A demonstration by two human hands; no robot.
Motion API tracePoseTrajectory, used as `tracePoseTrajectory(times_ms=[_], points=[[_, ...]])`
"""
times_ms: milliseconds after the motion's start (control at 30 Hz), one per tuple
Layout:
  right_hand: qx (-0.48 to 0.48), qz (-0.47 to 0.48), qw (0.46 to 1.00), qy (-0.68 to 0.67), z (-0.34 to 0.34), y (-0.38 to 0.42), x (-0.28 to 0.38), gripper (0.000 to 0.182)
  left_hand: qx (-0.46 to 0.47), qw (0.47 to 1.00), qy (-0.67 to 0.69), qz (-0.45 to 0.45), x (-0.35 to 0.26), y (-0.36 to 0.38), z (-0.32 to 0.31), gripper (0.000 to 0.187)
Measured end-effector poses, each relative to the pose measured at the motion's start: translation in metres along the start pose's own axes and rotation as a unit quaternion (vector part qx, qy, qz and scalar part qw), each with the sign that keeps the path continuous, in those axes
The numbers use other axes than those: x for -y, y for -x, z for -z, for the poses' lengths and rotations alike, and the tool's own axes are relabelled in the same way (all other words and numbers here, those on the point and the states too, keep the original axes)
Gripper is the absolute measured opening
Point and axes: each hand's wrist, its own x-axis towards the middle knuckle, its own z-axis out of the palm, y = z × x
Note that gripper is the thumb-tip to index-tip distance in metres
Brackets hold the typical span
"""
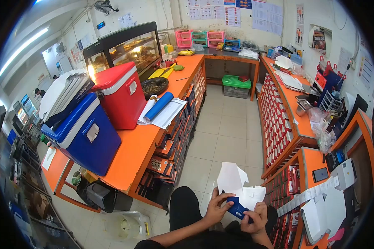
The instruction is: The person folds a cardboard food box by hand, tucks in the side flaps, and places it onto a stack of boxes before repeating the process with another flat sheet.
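Observation:
A partly folded cardboard food box (232, 178), white inside and dark blue outside, is held over my lap between both hands. Its white flaps stand up and spread away from me, while a blue panel faces my fingers. My left hand (215, 208) grips the left side, with the thumb on the blue part. On the right side, my right hand (257, 218) pinches the blue panel near its lower edge, its fingers curled. The far fingers of my left hand are partly hidden behind the carton.
Left, an orange counter (131, 155) carries a blue cooler (85, 133), a red cooler (120, 97) and a lit food display case (133, 52). Right, another counter has a phone (320, 174), a receipt printer (345, 172) and papers. Stacked boxes (276, 120) fill shelves underneath. A bin (122, 226) stands at lower left.

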Motion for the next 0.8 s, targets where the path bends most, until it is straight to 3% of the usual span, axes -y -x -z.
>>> tracePoseTrajectory(times_ms=[33, 67, 133, 233, 267, 333, 367, 400, 467, 500, 533, 600, 633, 700, 733, 800], points=[[0.007, 0.017, 1.0, -0.001, 0.0, -0.001, 0.001, 0.017, 0.001, 0.997, 0.048, 0.056, 0.0, 0.001, -0.002, 0.03], [0.014, 0.033, 0.999, -0.002, 0.0, -0.001, 0.002, 0.017, 0.001, 0.997, 0.048, 0.056, -0.001, 0.001, 0.0, 0.03], [0.005, 0.018, 1.0, 0.006, 0.003, 0.0, -0.001, 0.016, 0.123, 0.97, -0.181, -0.108, -0.007, -0.002, 0.006, 0.029], [-0.012, -0.008, 1.0, 0.002, 0.004, -0.003, -0.001, 0.015, 0.169, 0.941, -0.247, -0.159, -0.013, -0.005, 0.006, 0.044], [-0.023, -0.017, 1.0, -0.006, 0.005, -0.006, 0.0, 0.015, 0.169, 0.941, -0.247, -0.159, -0.01, -0.005, 0.004, 0.044], [-0.031, -0.023, 0.999, -0.02, 0.008, -0.012, 0.0, 0.016, 0.135, 0.963, -0.017, -0.232, 0.001, -0.006, -0.005, 0.058], [-0.038, -0.03, 0.998, -0.034, 0.009, -0.014, 0.0, 0.016, 0.137, 0.963, -0.016, -0.233, 0.008, -0.008, -0.001, 0.058], [-0.039, -0.03, 0.998, -0.033, 0.013, -0.014, 0.0, 0.016, 0.088, 0.981, 0.04, -0.168, 0.017, -0.01, 0.005, 0.057], [0.09, -0.017, 0.991, -0.093, 0.02, -0.011, -0.001, 0.019, 0.047, 0.984, -0.119, -0.125, 0.002, -0.009, 0.011, 0.064], [0.092, -0.019, 0.991, -0.096, 0.019, -0.008, 0.001, 0.019, 0.032, 0.975, -0.196, -0.101, -0.006, -0.008, 0.014, 0.069], [0.127, -0.017, 0.985, -0.119, 0.016, -0.006, 0.003, 0.02, 0.081, 0.996, -0.042, 0.011, 0.0, -0.01, 0.02, 0.073], [0.173, -0.01, 0.976, -0.128, 0.013, -0.007, 0.004, 0.017, 0.226, 0.969, 0.063, 0.077, 0.011, -0.014, 0.031, 0.074], [0.173, -0.011, 0.976, -0.128, 0.014, -0.006, 0.003, 0.017, 0.226, 0.969, 0.063, 0.078, 0.0, -0.014, 0.026, 0.074], [0.147, -0.058, 0.984, -0.083, 0.016, -0.003, -0.001, 0.013, 0.415, 0.904, -0.085, 0.06, -0.029, -0.013, 0.01, 0.074], [0.129, -0.049, 0.988, -0.074, 0.017, -0.015, 0.002, 0.006, 0.431, 0.896, -0.033, 0.103, -0.026, -0.011, 0.009, 0.071], [0.108, -0.069, 0.988, -0.088, 0.017, -0.013, 0.0, 0.004, 0.442, 0.884, -0.069, 0.135, -0.026, -0.006, 0.013, 0.072]])
